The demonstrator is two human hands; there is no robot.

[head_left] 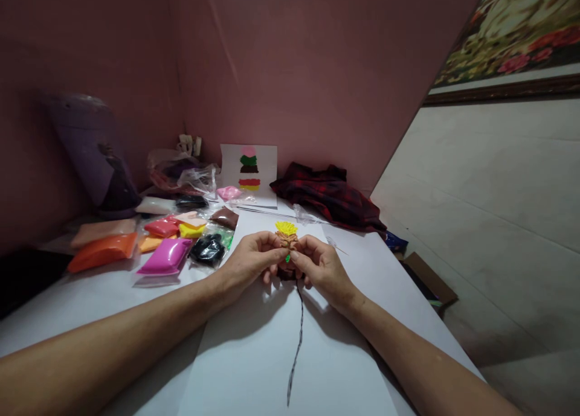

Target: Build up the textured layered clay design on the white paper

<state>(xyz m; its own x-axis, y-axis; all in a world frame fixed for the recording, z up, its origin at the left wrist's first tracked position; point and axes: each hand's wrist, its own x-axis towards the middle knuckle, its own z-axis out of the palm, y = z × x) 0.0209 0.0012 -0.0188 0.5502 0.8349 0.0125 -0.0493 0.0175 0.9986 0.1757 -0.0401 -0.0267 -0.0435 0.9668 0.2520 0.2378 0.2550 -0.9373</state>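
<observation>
Both hands meet over a white sheet (254, 355). A small layered clay figure (286, 238), yellow at the top with tan and dark brown below, lies between them. My left hand (256, 258) pinches at its left side, thumb and fingertips together. From the right, my right hand (319, 265) pinches too, its thumb tip almost touching the other. A tiny green piece (287, 258) shows between the thumb tips, and both hands seem to hold it. Down the sheet from the figure runs a thin dark twisted line (299, 337).
Packets of coloured clay, including magenta (165, 257) and orange (103, 252), lie at the left. Behind are a purple container (95, 156), a card with coloured bands (229, 168) and a red-and-black cloth (328, 195). A cardboard box (428, 277) sits beyond the right edge.
</observation>
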